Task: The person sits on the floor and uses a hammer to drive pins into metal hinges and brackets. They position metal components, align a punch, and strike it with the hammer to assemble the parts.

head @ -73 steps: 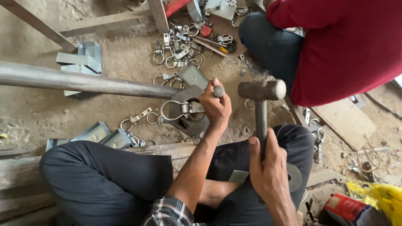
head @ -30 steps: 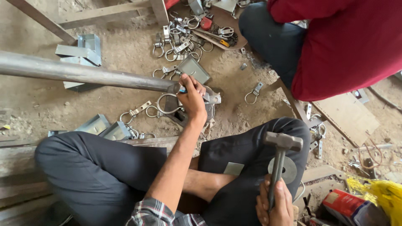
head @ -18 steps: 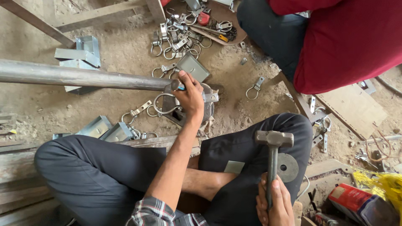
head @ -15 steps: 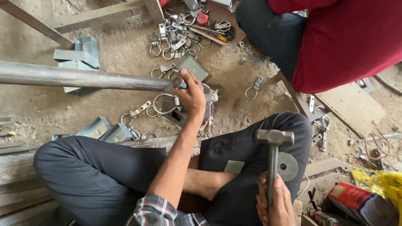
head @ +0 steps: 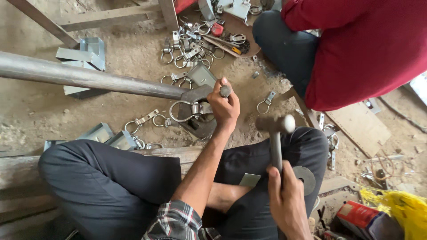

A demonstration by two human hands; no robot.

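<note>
- Clenched around a short metal pin [head: 225, 91], the left hand [head: 223, 109] holds it upright over a heavy steel fitting [head: 199, 126] on the dusty ground, thumb and fingers wrapped close beneath the pin's rounded head.
- Fully closed on the handle, the right hand [head: 287, 200] grips a steel hammer [head: 275, 133] low on its shaft; the hammer head sits raised just to the right of the left hand, above the person's knee, apart from the pin.
- A long steel pipe [head: 84, 78] runs in from the left edge and ends at the fitting, meeting it just beside the left hand.
- A ring clamp [head: 183, 111] lies against the fitting under the hand; whether it is fastened to the fitting cannot be told from this angle.
- The person sits cross-legged in dark trousers [head: 102, 186], a plaid sleeve [head: 171, 222] rolled at the left elbow.
- Loose ring clamps and brackets [head: 189, 42] lie scattered in a heap beyond the pipe, near the top of the scene.
- Folded grey sheet-metal pieces [head: 84, 53] rest beyond the pipe at left, and more [head: 109, 135] lie by the person's left knee.
- A second person in a red shirt [head: 360, 44] sits at upper right, well apart from the hammer.
- A yellow bag [head: 400, 209] and a red box [head: 356, 218] sit at lower right.
</note>
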